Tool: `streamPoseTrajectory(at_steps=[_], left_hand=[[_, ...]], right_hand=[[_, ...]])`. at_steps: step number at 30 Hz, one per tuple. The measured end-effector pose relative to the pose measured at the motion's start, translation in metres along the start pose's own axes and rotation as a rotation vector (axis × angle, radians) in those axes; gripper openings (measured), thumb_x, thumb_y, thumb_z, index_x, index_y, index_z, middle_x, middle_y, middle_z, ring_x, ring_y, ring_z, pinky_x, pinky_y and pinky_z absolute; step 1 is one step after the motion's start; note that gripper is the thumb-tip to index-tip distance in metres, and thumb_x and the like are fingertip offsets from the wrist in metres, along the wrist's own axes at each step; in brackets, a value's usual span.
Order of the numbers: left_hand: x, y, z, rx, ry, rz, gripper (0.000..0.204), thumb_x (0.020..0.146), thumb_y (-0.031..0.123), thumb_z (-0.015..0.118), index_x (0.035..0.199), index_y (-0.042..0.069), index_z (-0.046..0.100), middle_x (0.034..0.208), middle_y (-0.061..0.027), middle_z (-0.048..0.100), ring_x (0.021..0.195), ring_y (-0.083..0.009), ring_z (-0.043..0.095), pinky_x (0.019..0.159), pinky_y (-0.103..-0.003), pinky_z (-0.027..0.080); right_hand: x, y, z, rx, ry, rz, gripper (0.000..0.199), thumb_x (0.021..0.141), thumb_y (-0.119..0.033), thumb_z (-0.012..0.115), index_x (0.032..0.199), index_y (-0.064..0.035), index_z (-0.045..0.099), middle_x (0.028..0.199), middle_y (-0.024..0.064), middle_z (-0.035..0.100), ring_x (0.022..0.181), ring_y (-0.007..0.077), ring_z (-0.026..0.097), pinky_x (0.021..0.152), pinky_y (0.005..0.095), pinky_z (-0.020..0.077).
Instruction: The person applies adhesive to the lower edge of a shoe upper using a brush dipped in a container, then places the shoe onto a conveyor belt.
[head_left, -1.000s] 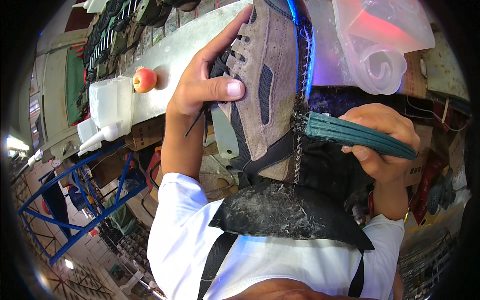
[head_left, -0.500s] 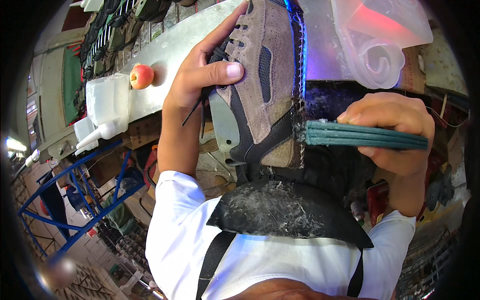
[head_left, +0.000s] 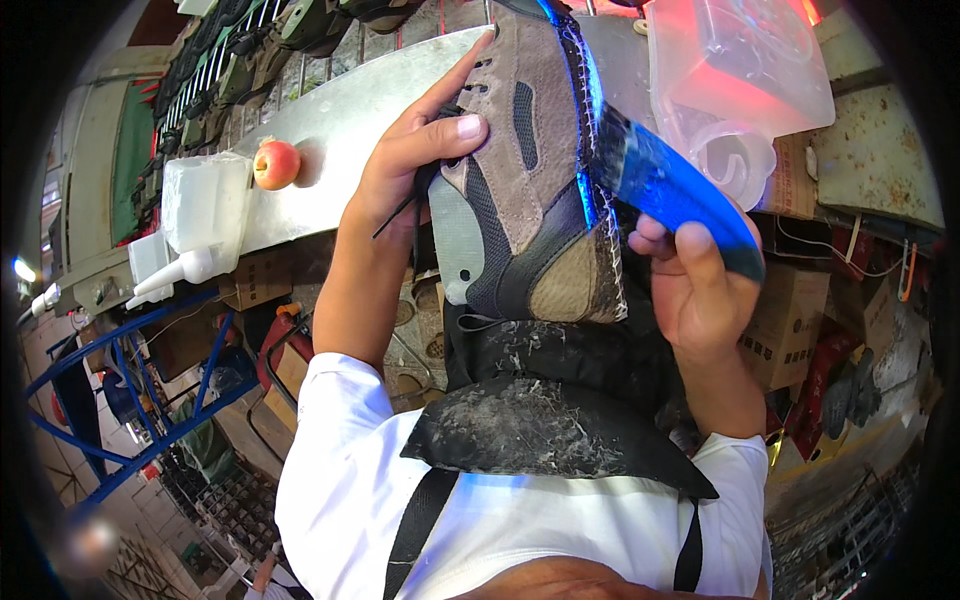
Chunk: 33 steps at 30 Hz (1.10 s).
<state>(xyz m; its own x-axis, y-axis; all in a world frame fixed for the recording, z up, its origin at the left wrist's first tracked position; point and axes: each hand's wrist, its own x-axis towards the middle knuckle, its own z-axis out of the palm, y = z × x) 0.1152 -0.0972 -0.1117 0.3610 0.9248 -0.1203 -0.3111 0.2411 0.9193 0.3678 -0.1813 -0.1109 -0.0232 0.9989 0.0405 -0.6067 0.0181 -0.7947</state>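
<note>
My left hand (head_left: 415, 150) is closed around the lace side of a grey-brown suede shoe upper (head_left: 545, 190), thumb pressed on its side. The shoe stands toe away from me, its heel close to my apron. White stitching runs along its right-hand bottom edge, and no outsole shows there. Dark laces dangle by my wrist. A flat, layered green strip (head_left: 680, 190), lit bright blue, is held in my right hand (head_left: 700, 275) between thumb and fingers. Its dark far end meets the stitched edge; whether it presses there I cannot tell.
On the metal bench (head_left: 350, 120) lie a red-yellow apple (head_left: 277, 164) and a translucent container (head_left: 205, 205) with a white nozzle. A clear plastic tub (head_left: 740, 65) stands at the far right. Shoes (head_left: 310, 25) hang on a rack at the back left. Cardboard boxes (head_left: 785, 325) stand below right.
My right hand has moved left and turned the strip from edge-on to flat, tilted up toward the shoe. The shoe has rolled slightly in my left hand. Blue light now falls on the strip.
</note>
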Motion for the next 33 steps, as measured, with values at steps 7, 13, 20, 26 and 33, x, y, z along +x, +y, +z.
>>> streamPoseTrajectory(at_steps=[7, 13, 20, 26, 33], left_hand=[[-0.005, 0.010, 0.003, -0.068, 0.062, -0.021, 0.085, 0.077, 0.017, 0.067, 0.154, 0.002, 0.035, 0.142, -0.0194, 0.053, 0.125, -0.0260, 0.057, 0.110, -0.032, 0.039], [-0.005, 0.017, 0.008, -0.071, 0.045, -0.018, 0.083, 0.078, 0.015, 0.066, 0.154, 0.002, 0.035, 0.142, -0.0186, 0.054, 0.125, -0.0259, 0.057, 0.110, -0.032, 0.039], [-0.001, 0.024, 0.002, 0.019, 0.020, -0.016, 0.083, 0.078, 0.015, 0.067, 0.154, 0.001, 0.035, 0.142, -0.0180, 0.054, 0.125, -0.0257, 0.057, 0.109, -0.033, 0.040], [0.000, 0.023, 0.004, 0.012, -0.009, -0.027, 0.084, 0.079, 0.015, 0.068, 0.154, 0.001, 0.035, 0.142, -0.0182, 0.053, 0.125, -0.0249, 0.057, 0.109, -0.032, 0.040], [-0.003, 0.023, 0.010, 0.029, 0.016, -0.030, 0.083, 0.079, 0.015, 0.068, 0.154, 0.001, 0.035, 0.141, -0.0181, 0.054, 0.124, -0.0247, 0.058, 0.108, -0.033, 0.041]], right_hand=[[0.020, -0.055, -0.027, -0.493, -0.482, -0.181, 0.034, 0.086, -0.006, 0.071, 0.115, 0.0105, 0.065, 0.097, 0.0204, 0.070, 0.071, 0.0190, 0.069, 0.067, 0.0310, 0.0575], [0.045, -0.078, -0.024, -0.459, -0.379, 0.039, 0.033, 0.084, -0.003, 0.071, 0.112, 0.0122, 0.064, 0.089, 0.0192, 0.071, 0.074, 0.0205, 0.069, 0.069, 0.0312, 0.0579], [0.059, -0.089, -0.030, -0.662, -0.811, -0.208, 0.035, 0.080, -0.017, 0.076, 0.104, 0.0071, 0.068, 0.096, 0.0225, 0.070, 0.066, 0.0185, 0.067, 0.059, 0.0283, 0.0555], [0.057, -0.099, -0.022, -0.692, -0.595, 0.052, 0.032, 0.081, -0.013, 0.070, 0.104, 0.0085, 0.064, 0.095, 0.0208, 0.067, 0.062, 0.0144, 0.063, 0.055, 0.0251, 0.0523], [0.062, -0.099, -0.012, -0.825, -0.485, 0.026, 0.028, 0.079, -0.007, 0.064, 0.102, 0.0094, 0.063, 0.097, 0.0197, 0.066, 0.068, 0.0153, 0.062, 0.061, 0.0267, 0.0517]])
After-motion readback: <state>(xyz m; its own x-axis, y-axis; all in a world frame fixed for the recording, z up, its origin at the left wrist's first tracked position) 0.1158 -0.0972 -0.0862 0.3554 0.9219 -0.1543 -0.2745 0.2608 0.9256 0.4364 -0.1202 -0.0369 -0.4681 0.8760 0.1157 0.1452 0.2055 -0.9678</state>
